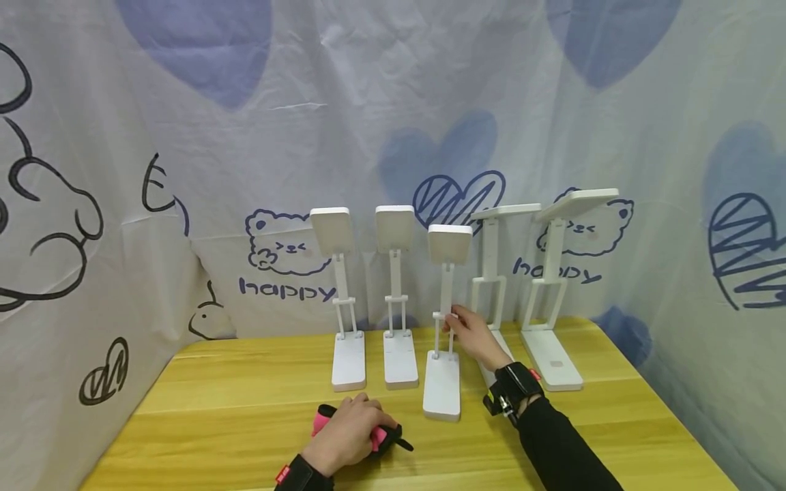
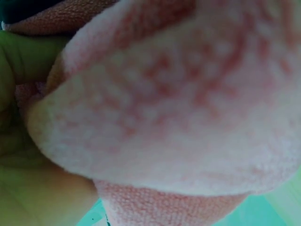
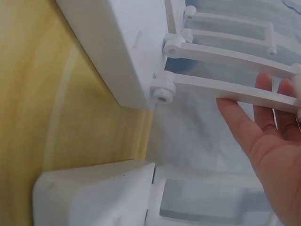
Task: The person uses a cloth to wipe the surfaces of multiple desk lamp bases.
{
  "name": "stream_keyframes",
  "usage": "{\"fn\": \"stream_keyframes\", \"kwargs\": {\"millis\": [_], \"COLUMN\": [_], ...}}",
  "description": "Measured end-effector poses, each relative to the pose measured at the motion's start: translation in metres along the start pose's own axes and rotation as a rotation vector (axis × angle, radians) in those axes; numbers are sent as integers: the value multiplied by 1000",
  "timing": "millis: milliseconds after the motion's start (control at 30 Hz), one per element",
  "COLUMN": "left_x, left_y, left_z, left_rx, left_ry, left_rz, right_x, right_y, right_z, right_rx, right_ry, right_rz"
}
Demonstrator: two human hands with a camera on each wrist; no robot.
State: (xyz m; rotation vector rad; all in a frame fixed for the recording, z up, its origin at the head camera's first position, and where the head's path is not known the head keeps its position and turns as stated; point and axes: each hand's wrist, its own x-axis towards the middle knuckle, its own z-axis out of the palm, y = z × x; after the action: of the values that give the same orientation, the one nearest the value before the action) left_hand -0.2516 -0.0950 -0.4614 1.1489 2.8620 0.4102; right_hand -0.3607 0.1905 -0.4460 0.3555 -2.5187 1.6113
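Note:
In the head view, a white folding desk lamp stands upright on the table, in front of the others in the row. My right hand grips its frame near the middle joint. The right wrist view shows thumb and fingers around a slim white arm of that lamp, above its base. My left hand is low over the table, holding a bunched pink-and-black cloth. Up close in the left wrist view, the fuzzy pink cloth fills most of the picture.
Two similar lamps, the far left one and its neighbour, stand left of the gripped lamp. To the right are two more, one partly behind my right hand and one at the far right. A printed curtain hangs behind the wooden table.

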Motion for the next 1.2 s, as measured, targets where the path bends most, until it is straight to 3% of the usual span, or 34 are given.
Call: {"fn": "stream_keyframes", "kwargs": {"millis": [600, 833, 1200], "left_x": [-1, 1, 0], "left_y": [-2, -1, -3], "left_z": [-1, 2, 3], "left_rx": [-9, 2, -21], "left_ry": [-3, 13, 0], "left_rz": [-8, -9, -47], "right_x": [-36, -45, -61], "right_y": [-5, -3, -1], "right_z": [7, 9, 12], "right_rx": [39, 57, 158], "right_ry": [44, 67, 32], "right_rz": [-29, -96, -164]}}
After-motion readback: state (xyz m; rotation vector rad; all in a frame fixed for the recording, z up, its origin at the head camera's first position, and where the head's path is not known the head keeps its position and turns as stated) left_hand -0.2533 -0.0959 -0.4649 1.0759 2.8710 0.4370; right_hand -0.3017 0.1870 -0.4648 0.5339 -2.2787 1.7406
